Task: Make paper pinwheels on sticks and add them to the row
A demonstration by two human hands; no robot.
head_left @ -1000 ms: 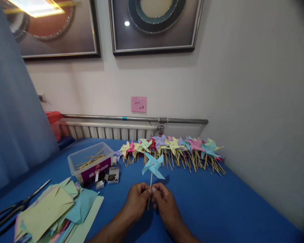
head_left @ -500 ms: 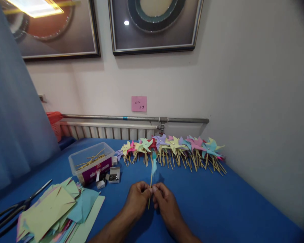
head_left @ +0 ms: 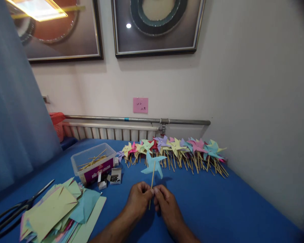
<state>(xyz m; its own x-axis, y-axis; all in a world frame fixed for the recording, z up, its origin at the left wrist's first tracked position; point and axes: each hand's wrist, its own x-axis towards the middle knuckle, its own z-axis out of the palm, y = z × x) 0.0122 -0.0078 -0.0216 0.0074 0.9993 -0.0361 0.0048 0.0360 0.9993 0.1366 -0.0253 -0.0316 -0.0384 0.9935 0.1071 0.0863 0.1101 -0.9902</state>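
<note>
Head view: light-blue paper pinwheel (head_left: 149,165) on a thin wooden stick (head_left: 153,177), held up at the lower centre of the frame.

Left hand (head_left: 138,199) and right hand (head_left: 167,203) pinch the stick between closed thumbs and fingers, fingertips close together; the blades stand above them, behind the stick, over a blue-covered table (head_left: 212,202). Multicoloured paper pinwheels on sticks (head_left: 176,145) lie in a row, centre to right. Left of centre, a clear plastic tub (head_left: 91,149) holds loose wooden sticks (head_left: 93,162); its purple label (head_left: 105,170) bears white characters too blurred to read. Two small white cardboard boxes (head_left: 103,186) stand just beside it. Lower left: black-handled scissors (head_left: 28,204) near piled pastel paper sheets (head_left: 50,209). On the wall (head_left: 243,84), centre, a pink paper note (head_left: 140,105) reads apparently "252", its second line unclear.
</note>
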